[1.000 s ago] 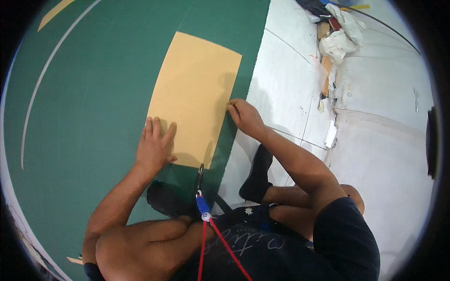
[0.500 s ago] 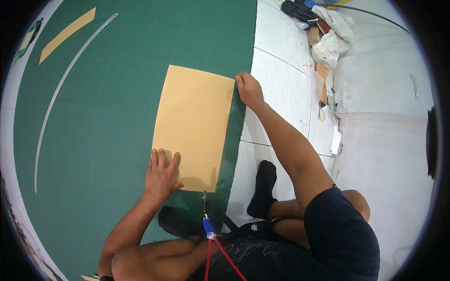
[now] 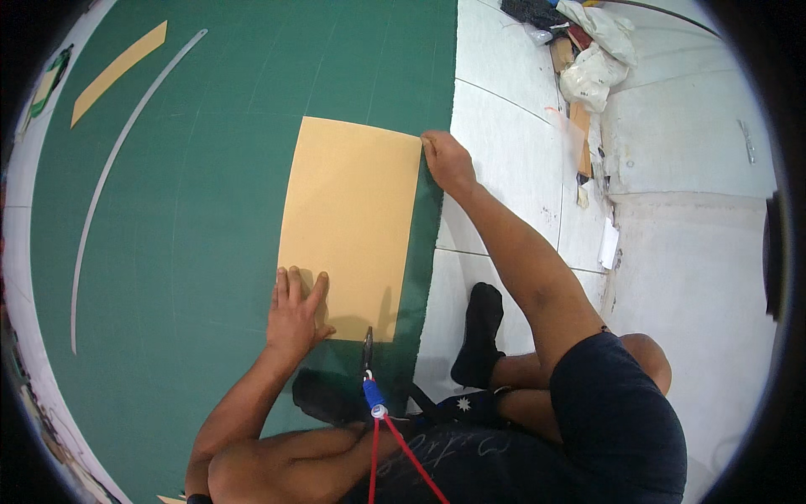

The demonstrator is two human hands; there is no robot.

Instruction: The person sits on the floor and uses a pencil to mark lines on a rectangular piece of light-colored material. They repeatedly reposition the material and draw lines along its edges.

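A tan rectangular sheet (image 3: 353, 210), like stiff paper or card, lies on the green mat. Across its lower left corner rests my left hand (image 3: 295, 311), fingers stretched and spread over the edge, thumb near the bottom edge. At the upper right corner my right hand (image 3: 448, 161) is closed, pinching the sheet there between thumb and curled fingers. A small dark metal tool (image 3: 368, 349) with a blue wrap hangs on a red cord from my chest, its tip in front of the sheet's bottom edge; its exact kind cannot be made out.
The green mat (image 3: 193, 252) carries a long thin metal ruler (image 3: 126, 139) and a tan strip (image 3: 120, 73) at the left. White floor tiles (image 3: 499, 160) border it on the right. Plastic bags (image 3: 594, 76) and scraps lie by the wall. My socked foot (image 3: 478, 336) is on the tiles.
Both hands keep their places on the sheet. The view has shifted slightly, and the hanging tool has swung up a little over the sheet's bottom edge.
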